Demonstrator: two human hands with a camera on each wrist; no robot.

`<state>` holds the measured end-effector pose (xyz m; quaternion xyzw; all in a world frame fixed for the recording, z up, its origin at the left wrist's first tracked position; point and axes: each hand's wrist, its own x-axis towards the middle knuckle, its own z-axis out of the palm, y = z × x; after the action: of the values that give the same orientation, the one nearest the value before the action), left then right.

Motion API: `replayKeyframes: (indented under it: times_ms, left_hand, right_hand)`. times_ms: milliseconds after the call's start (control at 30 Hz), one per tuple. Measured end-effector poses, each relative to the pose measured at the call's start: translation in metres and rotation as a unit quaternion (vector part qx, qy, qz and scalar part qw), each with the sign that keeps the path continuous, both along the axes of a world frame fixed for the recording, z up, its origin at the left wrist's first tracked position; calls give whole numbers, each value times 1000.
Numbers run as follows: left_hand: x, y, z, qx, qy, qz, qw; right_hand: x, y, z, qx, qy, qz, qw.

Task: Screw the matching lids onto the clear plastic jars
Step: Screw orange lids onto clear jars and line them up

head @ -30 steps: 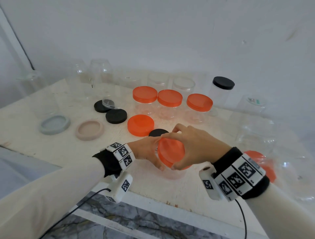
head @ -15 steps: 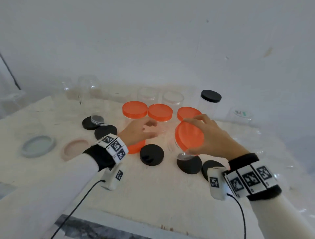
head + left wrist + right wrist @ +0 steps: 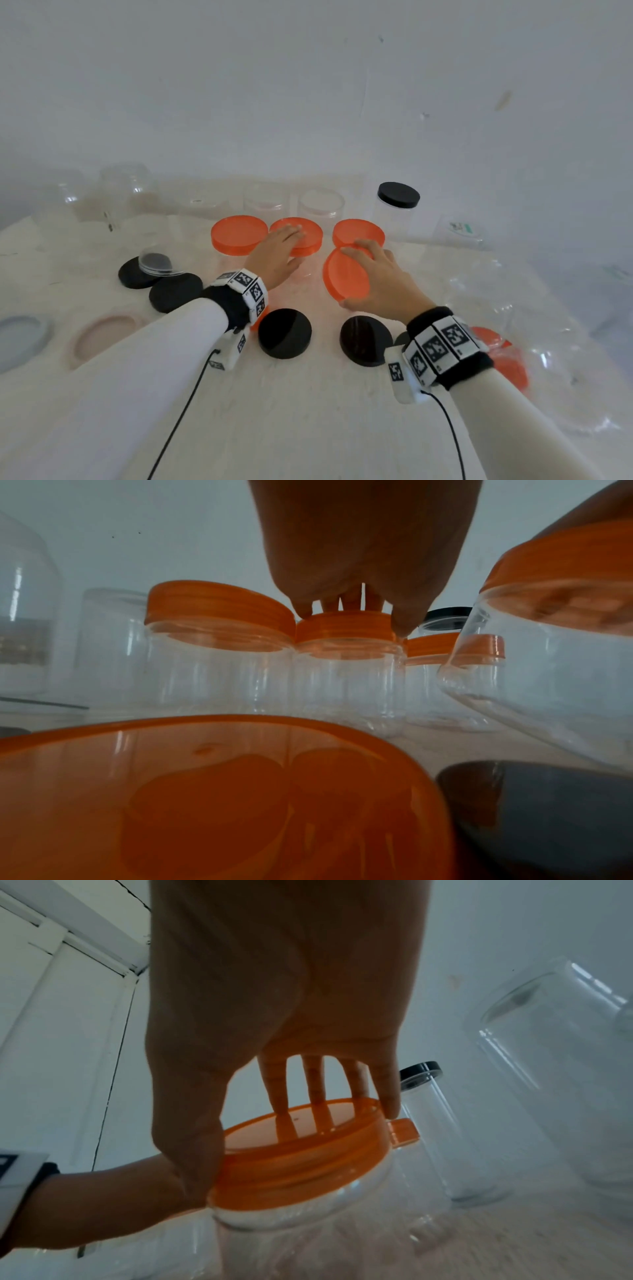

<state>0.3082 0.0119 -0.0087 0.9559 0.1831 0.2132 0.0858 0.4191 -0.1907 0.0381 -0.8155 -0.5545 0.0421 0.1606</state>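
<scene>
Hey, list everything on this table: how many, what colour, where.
Upright orange-lidded jars: three, clear, rowed mid-table
Tilted orange-lidded jar: one, clear, before the row
Black-lidded jar: one, clear, back right
Lidless jars: several, clear, back and right
Black lids: five, before the row
Clear lid: one, atop leftmost black lid
Loose orange lid: one, under left wrist
Another orange lid: one, far right
Grey lid, pink lid: one each, near left
Table: one, whitish
Left hand: on middle jar's lid
Right hand: grips tilted jar's lid

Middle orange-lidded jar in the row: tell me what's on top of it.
The left hand lies on its orange lid, fingers flat, thumb at the rim. Much of the lid is hidden under the hand.
</scene>
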Motion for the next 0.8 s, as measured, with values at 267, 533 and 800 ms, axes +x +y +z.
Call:
replayKeyframes:
  times_ms: [267,533,800]
  left_hand:
    - [7,5,1,-18,-42,13,999]
    - [5,7,0,-44,-51,4,998]
    - [6,9,-2,-56,-40,2,998]
  right_hand:
    - [7,8,-6,-24,-2,53,998]
    - [7,16,-8,-34,-17,76,996]
    - [8,16,-8,-42,-38,97,994]
